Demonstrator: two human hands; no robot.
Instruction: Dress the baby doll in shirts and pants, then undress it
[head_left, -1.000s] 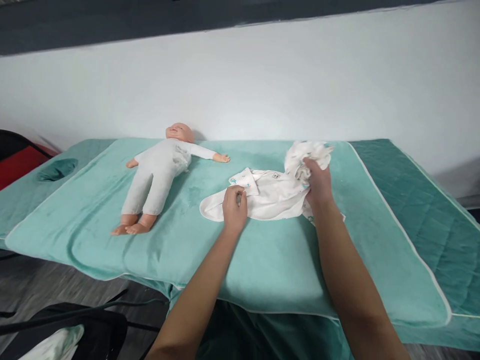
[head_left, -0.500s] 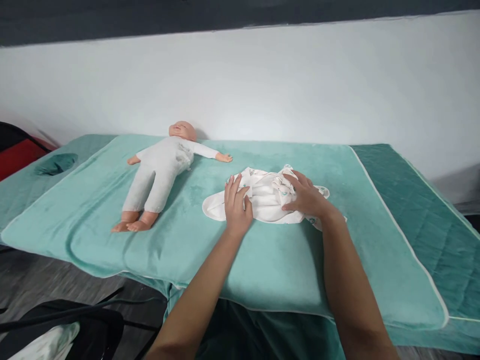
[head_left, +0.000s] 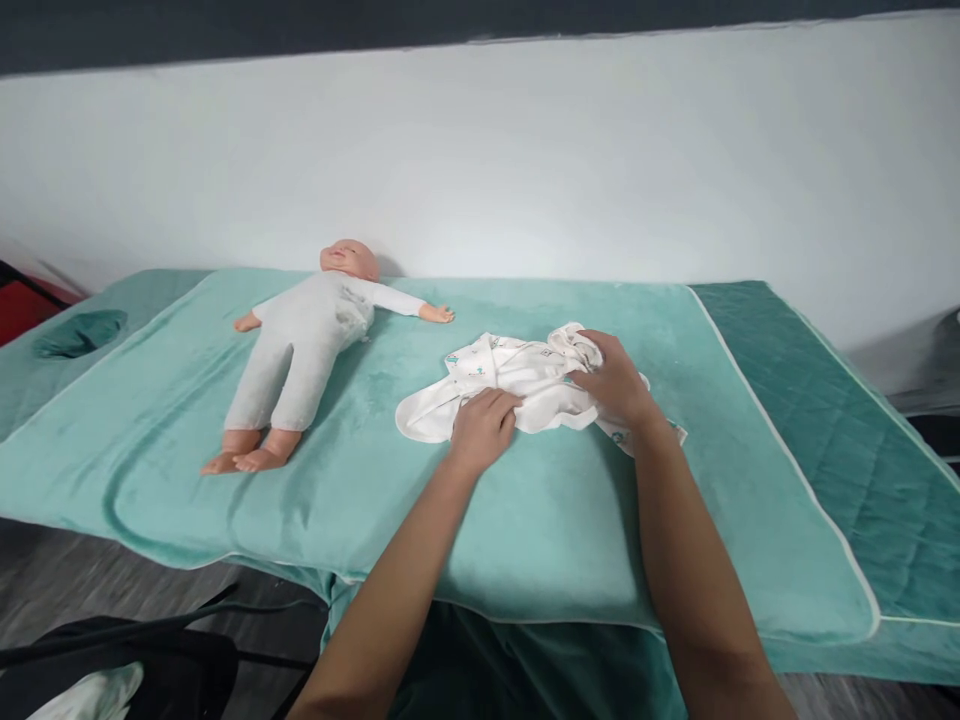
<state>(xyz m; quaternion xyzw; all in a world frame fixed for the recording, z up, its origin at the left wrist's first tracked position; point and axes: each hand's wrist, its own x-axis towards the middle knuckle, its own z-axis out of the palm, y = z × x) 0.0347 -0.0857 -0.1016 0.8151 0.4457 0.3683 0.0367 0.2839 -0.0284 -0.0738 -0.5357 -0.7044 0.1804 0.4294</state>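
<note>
A white baby garment [head_left: 532,385] with small coloured prints lies rumpled on the green cover, one sleeve-like end stretched out to the left. My left hand [head_left: 484,428] rests at its near edge, fingers bent and closed on the cloth. At the right side, my right hand [head_left: 616,378] grips a bunched roll of the same garment between thumb and fingers. Part of the cloth is hidden under both hands. Left of it, a baby doll [head_left: 304,335] in a white body lies on its back, arms spread and bare feet toward me.
A light green cover [head_left: 360,510] lies over a padded bed with a face hole [head_left: 81,333] at its left end. Behind stands a white wall [head_left: 480,170]. A dark bag [head_left: 172,670] with a strap and pale cloth sits on the floor at lower left.
My left hand has moved a little down to the garment's near edge, its fingers now bent. My right hand has closed on the bunched cloth. The view has shifted slightly; the doll lies unchanged.
</note>
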